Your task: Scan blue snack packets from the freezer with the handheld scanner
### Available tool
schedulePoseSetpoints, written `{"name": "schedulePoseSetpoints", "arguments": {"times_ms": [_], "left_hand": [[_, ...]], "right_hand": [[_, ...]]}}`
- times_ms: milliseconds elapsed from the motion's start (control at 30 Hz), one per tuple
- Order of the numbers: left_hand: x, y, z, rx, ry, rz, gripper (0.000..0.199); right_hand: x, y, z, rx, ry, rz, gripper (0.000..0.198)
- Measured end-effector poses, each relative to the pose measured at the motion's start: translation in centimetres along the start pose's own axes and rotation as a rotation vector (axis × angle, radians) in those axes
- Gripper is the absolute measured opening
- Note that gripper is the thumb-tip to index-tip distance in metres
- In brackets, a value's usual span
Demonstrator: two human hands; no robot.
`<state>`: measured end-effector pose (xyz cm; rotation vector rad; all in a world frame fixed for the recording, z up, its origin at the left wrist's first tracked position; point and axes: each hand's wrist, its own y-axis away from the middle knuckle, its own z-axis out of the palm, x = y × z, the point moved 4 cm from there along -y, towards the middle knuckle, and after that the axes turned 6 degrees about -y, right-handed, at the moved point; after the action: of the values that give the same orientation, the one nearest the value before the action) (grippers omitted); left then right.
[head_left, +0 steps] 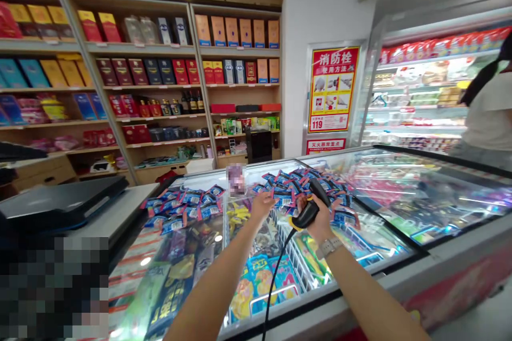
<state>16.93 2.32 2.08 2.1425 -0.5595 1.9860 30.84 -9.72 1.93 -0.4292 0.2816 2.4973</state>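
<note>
My right hand (pixel 321 221) is wrapped round a black and yellow barcode scanner (pixel 307 215), its head tilted up and its cable trailing down toward me. A watch with a pale band (pixel 331 246) sits on that wrist. To its left, my left hand (pixel 263 205) is closed at the edge of a small blue and pink packet (pixel 283 197), whose white label faces me. Several like packets (pixel 294 178) lie heaped around and beyond both hands on the freezer's glass top. Another spread of these packets (pixel 182 205) lies farther left.
Beneath the glass, the chest freezer (pixel 400 248) holds wire baskets (pixel 296 261) and bagged goods. A black-topped device (pixel 68 200) stands on the counter at left. Shelves of boxes (pixel 158 70) line the back. A person (pixel 488 112) stands at right by a lit cooler (pixel 420 90).
</note>
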Motion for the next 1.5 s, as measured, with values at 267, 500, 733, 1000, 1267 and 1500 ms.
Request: {"name": "schedulePoseSetpoints", "arguments": {"times_ms": [267, 500, 733, 1000, 1267, 1500], "left_hand": [[3.4, -1.3, 7.9, 0.081, -0.667, 0.485, 0.044], [2.6, -1.4, 8.4, -0.012, -0.773, 0.520, 0.031], [3.8, -1.0, 0.1, 0.134, -0.720, 0.512, 0.027], [1.5, 2.1, -18.0, 0.362, -1.212, 0.065, 0.035], [-2.3, 6.8, -20.9, 0.326, -1.327, 0.154, 0.040], [-3.0, 7.3, -20.3, 0.240, -1.026, 0.292, 0.040]], "right_hand": [[-2.7, -2.4, -4.2, 0.148, -0.053, -0.128, 0.007], [-2.2, -3.1, -4.6, 0.203, -0.056, -0.154, 0.003], [-0.7, -0.5, -0.9, 0.114, -0.071, -0.093, 0.006], [12.2, 3.5, 6.6, -0.107, 0.122, 0.368, 0.003], [19.2, 6.1, 4.9, -0.092, 0.215, 0.486, 0.013], [19.8, 5.9, 3.8, -0.148, 0.241, 0.546, 0.015]]}}
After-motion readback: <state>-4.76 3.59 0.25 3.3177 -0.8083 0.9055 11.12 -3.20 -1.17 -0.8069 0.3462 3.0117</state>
